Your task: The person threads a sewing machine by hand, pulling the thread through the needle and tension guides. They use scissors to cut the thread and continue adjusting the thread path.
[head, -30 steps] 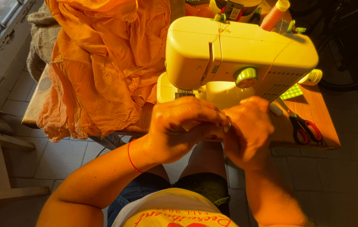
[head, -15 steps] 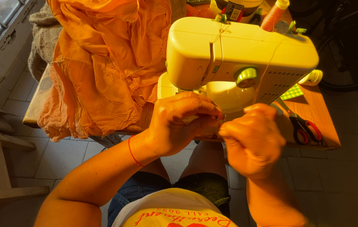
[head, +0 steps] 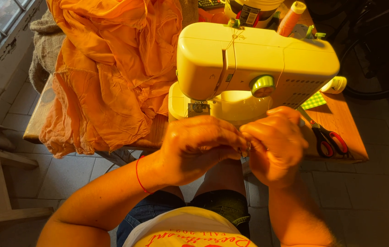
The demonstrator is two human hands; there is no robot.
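Nearest, over the person's lap, the left hand (head: 199, 148) and the right hand (head: 274, 142) meet fingertip to fingertip, both curled tight with the fingers pinched together on something too small to make out, so I cannot tell what they hold. Just beyond them the pale yellow sewing machine (head: 254, 64) stands on the wooden table (head: 340, 123), with red-handled scissors (head: 327, 139) lying to the right of the hands near the table's front edge. Farther left a heap of orange cloth (head: 112, 68) spills over the table's edge, and an orange thread spool (head: 290, 18) stands behind the machine.
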